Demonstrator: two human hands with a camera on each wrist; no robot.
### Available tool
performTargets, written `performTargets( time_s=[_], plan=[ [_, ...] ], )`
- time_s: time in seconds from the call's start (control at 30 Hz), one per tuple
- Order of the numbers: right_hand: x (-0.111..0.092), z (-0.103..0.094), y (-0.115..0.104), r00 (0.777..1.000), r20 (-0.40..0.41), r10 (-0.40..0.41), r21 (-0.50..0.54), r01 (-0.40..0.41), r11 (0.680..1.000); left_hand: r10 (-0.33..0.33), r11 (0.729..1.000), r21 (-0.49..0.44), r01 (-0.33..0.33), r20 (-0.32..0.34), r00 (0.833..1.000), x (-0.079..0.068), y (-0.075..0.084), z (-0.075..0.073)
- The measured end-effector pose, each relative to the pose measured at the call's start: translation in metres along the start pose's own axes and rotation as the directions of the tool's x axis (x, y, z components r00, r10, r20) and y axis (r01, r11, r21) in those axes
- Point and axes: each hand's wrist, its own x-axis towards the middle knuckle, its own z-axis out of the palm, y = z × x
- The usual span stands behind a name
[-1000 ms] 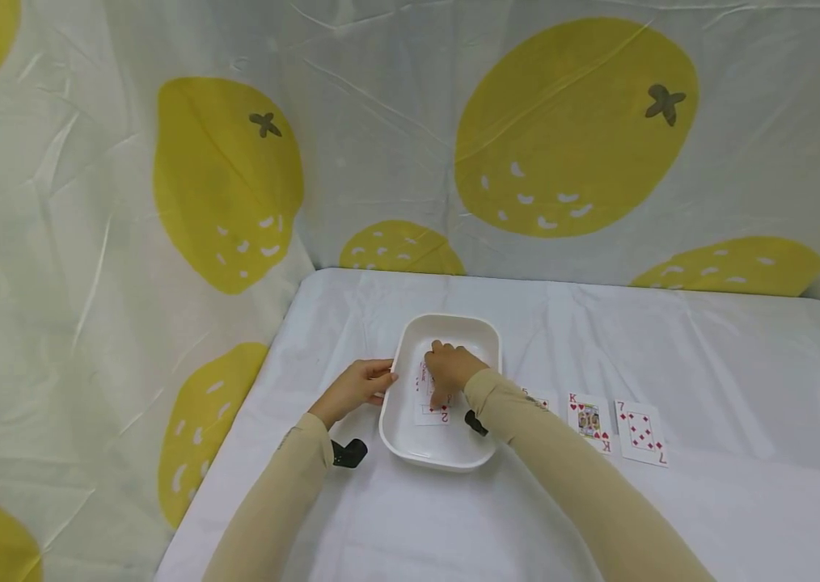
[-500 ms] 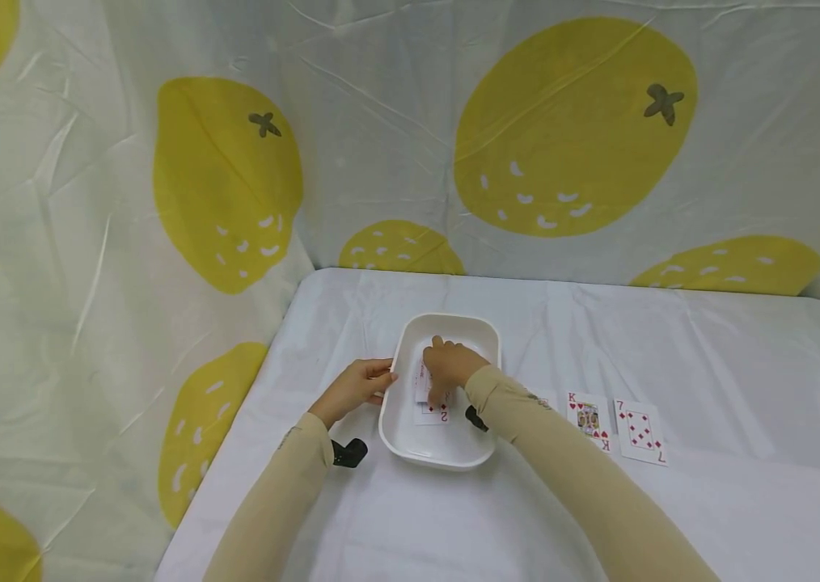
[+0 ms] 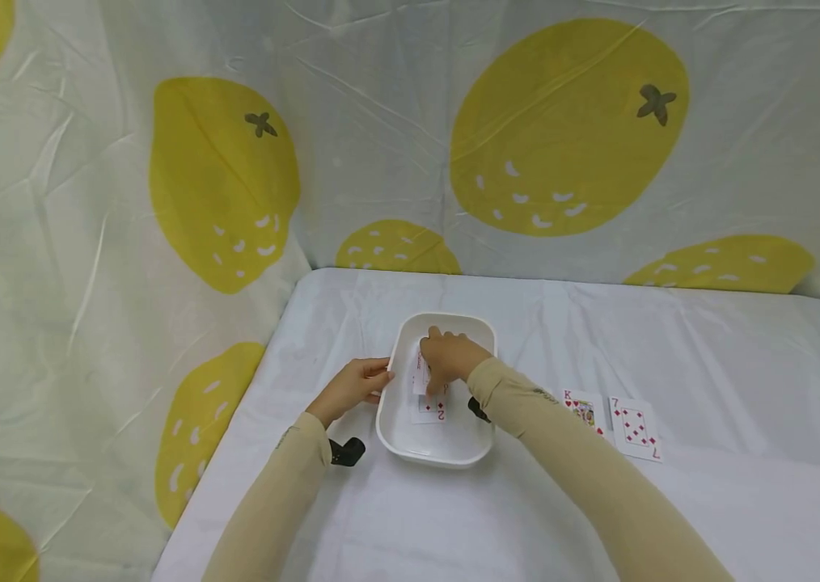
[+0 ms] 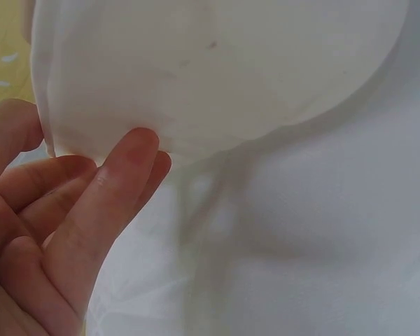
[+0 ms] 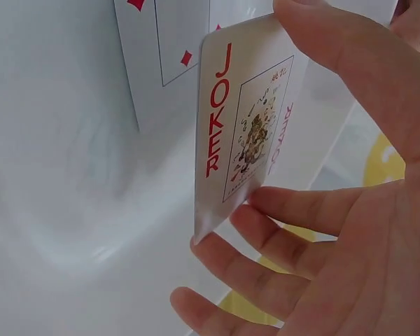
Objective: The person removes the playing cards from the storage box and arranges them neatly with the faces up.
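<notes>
A white plastic tub (image 3: pixel 435 457) stands on the table in the head view. At its left side my left hand (image 3: pixel 348 390) holds the rim, and in the left wrist view the thumb (image 4: pixel 129 157) lies against the tub's wall. Inside the tub, my right hand (image 3: pixel 452 357) pinches a joker card (image 5: pixel 241 133) between thumb and fingers. The joker is tilted up, its red lettering facing the right wrist camera. Beneath it a two of diamonds (image 3: pixel 428 412) lies face up on the tub's floor, partly covered by the joker and hand in the head view.
Right of the tub, a king of hearts (image 3: pixel 585 411) and a seven of diamonds (image 3: pixel 636 428) lie face up on the white cloth (image 3: pixel 730 501). My right sleeve (image 3: pixel 563 436) overlaps the king's lower edge. A lemon-patterned curtain (image 3: pixel 381 121) hangs behind and to the left.
My right hand has lifted the joker and drawn it slightly toward the tub's far end, uncovering more of the two of diamonds. My sleeve now hides the five. The left hand stays put.
</notes>
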Motion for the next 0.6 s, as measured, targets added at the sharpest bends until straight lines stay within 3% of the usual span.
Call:
performTargets(
  time_s=[0.4,0.6],
  plan=[
    [-0.014,-0.014,0.0,1.0,0.0,0.006,-0.042,-0.006,0.999,-0.011,1.0,-0.021,0.011,0.0,1.0,0.001,0.0,0.001],
    [-0.029,-0.023,0.011,0.999,-0.029,-0.013,-0.038,0.012,0.999,-0.016,1.0,-0.02,0.016,-0.002,1.0,-0.001,0.004,0.003]
  ],
)
